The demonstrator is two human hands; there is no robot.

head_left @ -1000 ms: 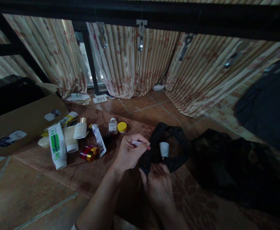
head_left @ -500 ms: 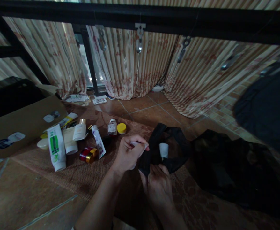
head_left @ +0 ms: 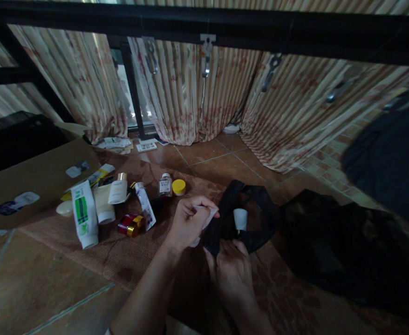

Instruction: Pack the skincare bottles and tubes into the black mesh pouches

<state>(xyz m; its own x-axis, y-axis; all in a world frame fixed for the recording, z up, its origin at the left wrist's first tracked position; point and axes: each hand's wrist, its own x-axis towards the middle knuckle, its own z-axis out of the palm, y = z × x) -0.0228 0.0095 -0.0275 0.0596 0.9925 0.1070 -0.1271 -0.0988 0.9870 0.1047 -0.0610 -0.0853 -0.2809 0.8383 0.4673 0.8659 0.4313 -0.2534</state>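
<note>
My left hand (head_left: 191,222) is closed around a crumpled white tissue (head_left: 209,217), which sticks out past the thumb and below the palm. Beside it, my right hand (head_left: 233,267) grips the near edge of a black fabric bag (head_left: 264,232) with looped handles. A white tapered cap or cup (head_left: 240,218) shows within the bag's outline, just beyond the right fingers; whatever lies under it is hidden. Left of my hands sit a small jar with a yellow lid (head_left: 179,187), a clear bottle with a white cap (head_left: 165,185) and a purple-and-white tube (head_left: 145,206).
More toiletries lie on the brown mat (head_left: 120,265): a green-and-white tube (head_left: 85,214), a pump-style bottle (head_left: 118,190) and a red jar with gold lid (head_left: 130,225). A cardboard box (head_left: 51,177) stands left, dark bags (head_left: 344,246) right. A dark rail (head_left: 204,21) crosses above.
The tissue shows a little more between my left thumb and fingers. My right hand keeps its grip on the bag, and the view has shifted very slightly.
</note>
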